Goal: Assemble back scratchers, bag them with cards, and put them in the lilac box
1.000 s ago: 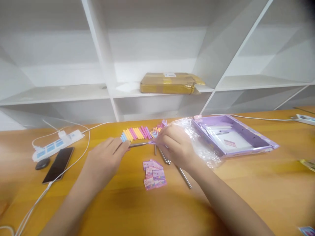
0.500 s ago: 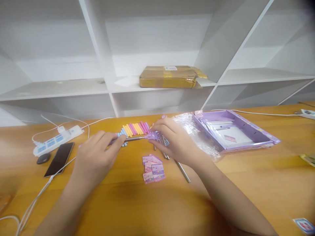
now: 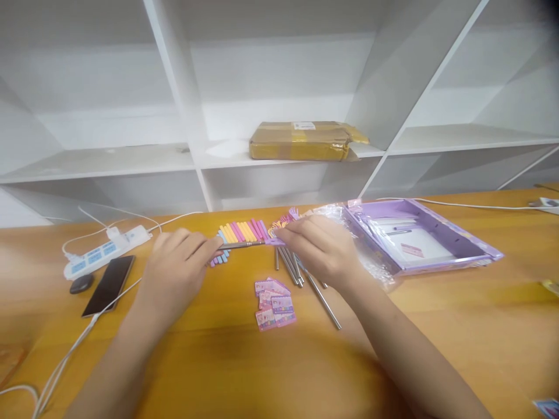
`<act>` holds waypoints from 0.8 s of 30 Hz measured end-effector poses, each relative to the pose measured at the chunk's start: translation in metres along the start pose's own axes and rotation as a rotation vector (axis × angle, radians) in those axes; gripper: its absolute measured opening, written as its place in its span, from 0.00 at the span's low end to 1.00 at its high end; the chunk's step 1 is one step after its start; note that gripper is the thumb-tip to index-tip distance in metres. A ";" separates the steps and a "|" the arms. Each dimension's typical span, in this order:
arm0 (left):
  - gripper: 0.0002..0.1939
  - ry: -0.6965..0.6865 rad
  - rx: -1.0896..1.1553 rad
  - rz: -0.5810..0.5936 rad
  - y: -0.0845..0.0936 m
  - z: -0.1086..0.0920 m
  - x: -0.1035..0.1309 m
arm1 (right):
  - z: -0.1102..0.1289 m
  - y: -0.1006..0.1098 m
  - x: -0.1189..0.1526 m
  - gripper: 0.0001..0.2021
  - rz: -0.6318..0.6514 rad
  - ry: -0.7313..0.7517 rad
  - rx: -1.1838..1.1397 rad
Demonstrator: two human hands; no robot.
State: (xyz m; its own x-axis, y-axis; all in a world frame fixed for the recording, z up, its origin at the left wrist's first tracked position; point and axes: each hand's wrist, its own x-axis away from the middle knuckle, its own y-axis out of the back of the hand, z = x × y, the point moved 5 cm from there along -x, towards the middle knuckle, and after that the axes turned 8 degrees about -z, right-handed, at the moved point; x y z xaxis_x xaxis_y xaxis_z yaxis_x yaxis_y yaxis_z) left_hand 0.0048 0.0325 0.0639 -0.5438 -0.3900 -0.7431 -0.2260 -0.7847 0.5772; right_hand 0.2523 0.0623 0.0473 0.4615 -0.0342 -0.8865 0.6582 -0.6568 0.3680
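My left hand (image 3: 177, 265) is closed around one end of a back scratcher (image 3: 242, 245) with a slim metal shaft, held level above the table. My right hand (image 3: 323, 247) pinches its purple head, which my fingers partly cover. Behind the shaft lies a row of short yellow, pink, purple and blue sticks (image 3: 242, 231). Beneath and beside my right hand, several metal rods (image 3: 292, 267) lie on the table, and striped orange and purple claw-shaped heads (image 3: 293, 213) show past my fingers. Small pink and purple cards (image 3: 275, 305) lie in a loose pile closer to me.
A purple box (image 3: 437, 262) stands at right, with crumpled clear plastic (image 3: 371, 259) by its left side. At left are a white power strip (image 3: 107, 250), a phone (image 3: 109, 285), a black mouse-like object (image 3: 81, 284) and cables. A taped carton (image 3: 301, 142) sits on the shelf behind.
My right hand has turned, so the purple head shows narrower than before. More rods and claw heads are visible beside it. The view has shifted slightly.
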 end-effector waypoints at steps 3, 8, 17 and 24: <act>0.07 0.007 0.003 0.001 -0.001 0.002 0.000 | -0.006 0.002 0.005 0.15 -0.060 0.033 0.014; 0.07 0.024 -0.045 -0.010 -0.002 0.012 0.003 | -0.026 0.005 0.014 0.19 -0.101 0.033 0.027; 0.13 0.223 -0.210 0.119 -0.012 0.092 0.027 | -0.107 0.020 0.063 0.12 -0.178 -0.202 0.252; 0.18 0.336 -0.176 0.068 0.013 0.154 0.055 | -0.177 0.072 0.104 0.34 -0.314 -0.318 0.554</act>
State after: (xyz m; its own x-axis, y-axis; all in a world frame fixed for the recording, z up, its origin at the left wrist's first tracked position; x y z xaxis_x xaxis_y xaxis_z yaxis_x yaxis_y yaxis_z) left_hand -0.1527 0.0755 0.0824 -0.2513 -0.5570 -0.7915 -0.0402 -0.8111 0.5836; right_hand 0.4529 0.1445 0.0318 0.0485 0.0568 -0.9972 0.2939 -0.9550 -0.0401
